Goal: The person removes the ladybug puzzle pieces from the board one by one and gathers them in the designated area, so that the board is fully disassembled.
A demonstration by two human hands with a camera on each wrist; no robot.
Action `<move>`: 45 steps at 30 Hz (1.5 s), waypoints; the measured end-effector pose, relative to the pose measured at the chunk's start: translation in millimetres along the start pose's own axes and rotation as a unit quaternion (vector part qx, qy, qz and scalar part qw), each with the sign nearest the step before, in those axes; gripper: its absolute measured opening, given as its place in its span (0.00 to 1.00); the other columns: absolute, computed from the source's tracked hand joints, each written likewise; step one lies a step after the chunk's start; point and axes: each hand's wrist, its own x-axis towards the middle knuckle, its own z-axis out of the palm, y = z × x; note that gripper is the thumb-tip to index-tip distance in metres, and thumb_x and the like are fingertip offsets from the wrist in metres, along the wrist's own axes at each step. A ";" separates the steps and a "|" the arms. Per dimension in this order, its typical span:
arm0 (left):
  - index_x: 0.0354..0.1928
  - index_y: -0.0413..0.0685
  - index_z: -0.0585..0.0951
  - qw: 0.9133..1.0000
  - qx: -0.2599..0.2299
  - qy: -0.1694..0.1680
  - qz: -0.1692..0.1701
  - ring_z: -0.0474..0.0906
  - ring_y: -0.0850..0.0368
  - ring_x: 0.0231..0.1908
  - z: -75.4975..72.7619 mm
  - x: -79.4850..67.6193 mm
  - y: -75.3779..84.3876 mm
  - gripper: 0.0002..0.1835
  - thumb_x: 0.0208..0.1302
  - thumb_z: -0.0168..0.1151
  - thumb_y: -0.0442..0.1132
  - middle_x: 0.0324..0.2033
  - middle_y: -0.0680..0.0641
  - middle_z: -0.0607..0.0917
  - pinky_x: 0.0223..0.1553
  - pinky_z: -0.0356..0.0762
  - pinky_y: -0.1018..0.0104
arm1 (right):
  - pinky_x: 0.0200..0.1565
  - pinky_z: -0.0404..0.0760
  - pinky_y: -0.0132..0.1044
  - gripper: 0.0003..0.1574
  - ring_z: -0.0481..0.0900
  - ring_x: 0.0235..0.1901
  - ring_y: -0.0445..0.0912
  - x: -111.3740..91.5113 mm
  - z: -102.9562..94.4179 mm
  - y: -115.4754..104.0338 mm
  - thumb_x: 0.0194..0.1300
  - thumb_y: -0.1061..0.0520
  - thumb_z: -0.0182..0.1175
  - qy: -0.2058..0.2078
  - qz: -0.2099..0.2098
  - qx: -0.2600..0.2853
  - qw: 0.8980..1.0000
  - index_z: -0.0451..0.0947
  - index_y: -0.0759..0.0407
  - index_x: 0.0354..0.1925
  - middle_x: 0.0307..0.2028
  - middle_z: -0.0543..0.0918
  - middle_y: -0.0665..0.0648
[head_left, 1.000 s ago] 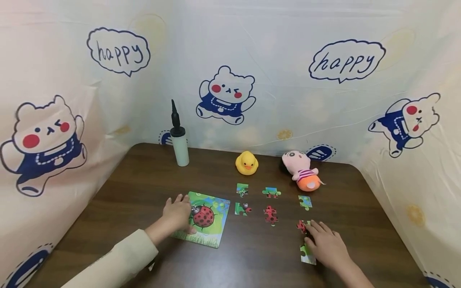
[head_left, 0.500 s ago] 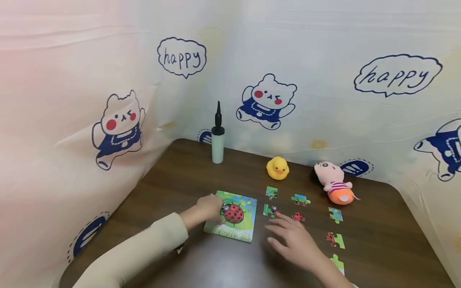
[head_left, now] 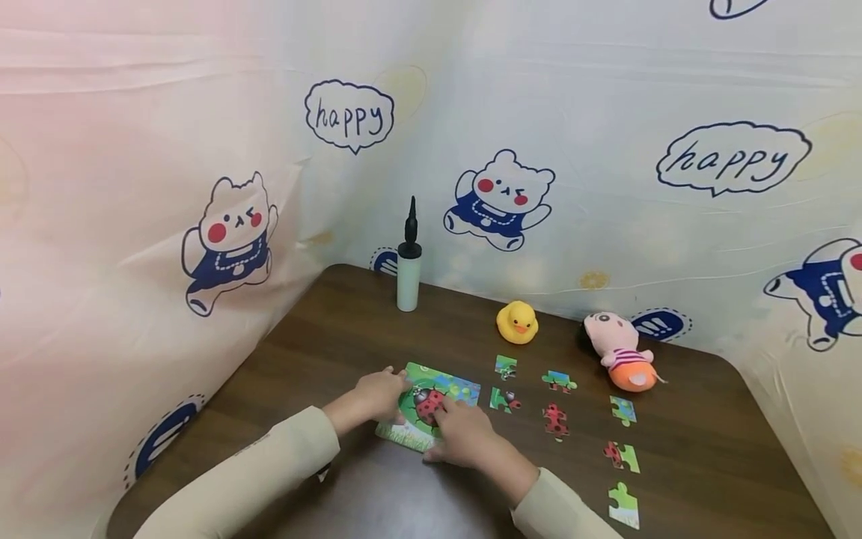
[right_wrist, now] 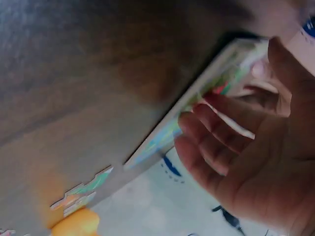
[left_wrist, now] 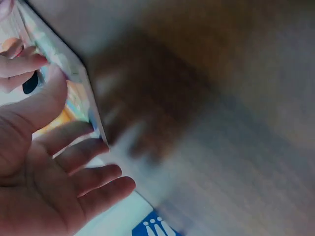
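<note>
A square ladybug picture board (head_left: 454,379) lies on the table between both hands. Along its left edge rests my left hand (head_left: 379,397), thumb over the picture; the left wrist view shows that hand's fingers (left_wrist: 81,152) fairly straight against the board's rim. My right hand (head_left: 469,434) reaches over the lower right of the board, its fingertips on the ladybug and its thumb near the front edge. Loosely bent fingers (right_wrist: 214,132) show in the right wrist view, touching the picture. Part of the ladybug is hidden beneath the right hand.
Several loose jigsaw pieces lie to the right, among them a red spotted piece (head_left: 555,419) and a green corner piece (head_left: 622,503). Behind stand a yellow rubber duck (head_left: 517,323) and a hand pump (head_left: 408,281). A plush doll (head_left: 619,352) lies at back right.
My right hand has left the loose pieces on the right and come across to the board. My left hand stays at the board's left edge. The head view has turned left.
</note>
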 end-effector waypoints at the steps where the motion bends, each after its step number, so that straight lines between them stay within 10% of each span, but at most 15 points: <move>1: 0.62 0.54 0.74 1.000 0.004 -0.007 0.004 0.59 0.44 0.67 -0.9 0.7 -0.9 0.36 0.49 0.73 0.50 0.67 0.45 0.67 0.50 0.74 0.48 | 0.47 0.75 0.51 0.47 0.76 0.50 0.53 0.9 3.1 -1.0 0.46 0.27 0.65 0.012 -0.002 -0.006 1.000 0.76 0.57 0.54 0.54 0.75 0.55; 8: 0.61 0.53 0.75 1.000 0.020 -0.007 0.019 0.55 0.44 0.69 -3.7 2.7 -2.9 0.35 0.48 0.74 0.44 0.66 0.45 0.67 0.58 0.67 0.47 | 0.50 0.71 0.54 0.42 0.79 0.44 0.48 2.8 13.0 -3.3 0.40 0.30 0.70 0.077 0.002 0.007 0.997 0.78 0.55 0.46 0.48 0.77 0.52; 15: 0.51 0.39 0.81 0.992 0.027 0.002 0.124 0.70 0.48 0.58 -7.4 2.3 -1.8 0.30 0.44 0.77 0.43 0.53 0.44 0.75 0.53 0.73 0.56 | 0.45 0.73 0.49 0.41 0.78 0.42 0.50 3.9 7.7 -1.4 0.34 0.34 0.76 0.065 0.029 0.040 0.997 0.80 0.56 0.44 0.46 0.78 0.54; 23: 0.52 0.40 0.81 0.990 -0.071 -0.021 0.117 0.71 0.52 0.51 -9.2 6.6 -13.5 0.31 0.43 0.77 0.42 0.51 0.47 0.74 0.53 0.72 0.57 | 0.42 0.72 0.46 0.44 0.78 0.42 0.48 6.3 1.3 0.0 0.33 0.35 0.77 0.044 0.030 0.051 0.997 0.79 0.56 0.47 0.46 0.77 0.53; 32: 0.50 0.41 0.82 0.990 -0.057 -0.015 0.126 0.72 0.53 0.49 -9.4 10.5 -11.1 0.30 0.40 0.79 0.43 0.48 0.47 0.75 0.51 0.74 0.60 | 0.30 0.65 0.37 0.18 0.68 0.23 0.38 6.0 2.0 3.6 0.49 0.46 0.72 0.077 0.061 0.135 0.986 0.71 0.48 0.27 0.22 0.70 0.43; 38: 0.50 0.40 0.82 0.989 -0.061 -0.014 0.133 0.71 0.53 0.49 -11.4 13.4 -6.9 0.30 0.41 0.78 0.43 0.48 0.47 0.74 0.51 0.73 0.59 | 0.23 0.69 0.31 0.13 0.70 0.20 0.36 -9.9 -12.1 19.9 0.52 0.56 0.69 0.097 0.037 0.286 0.952 0.72 0.50 0.25 0.19 0.74 0.42; 45: 0.52 0.41 0.81 0.988 -0.054 -0.008 0.147 0.70 0.54 0.51 -5.6 12.5 -19.7 0.32 0.43 0.77 0.45 0.50 0.48 0.73 0.51 0.73 0.59 | 0.25 0.71 0.35 0.10 0.74 0.24 0.41 -48.3 -14.8 71.8 0.54 0.55 0.69 0.108 0.102 0.392 0.908 0.76 0.53 0.29 0.22 0.79 0.47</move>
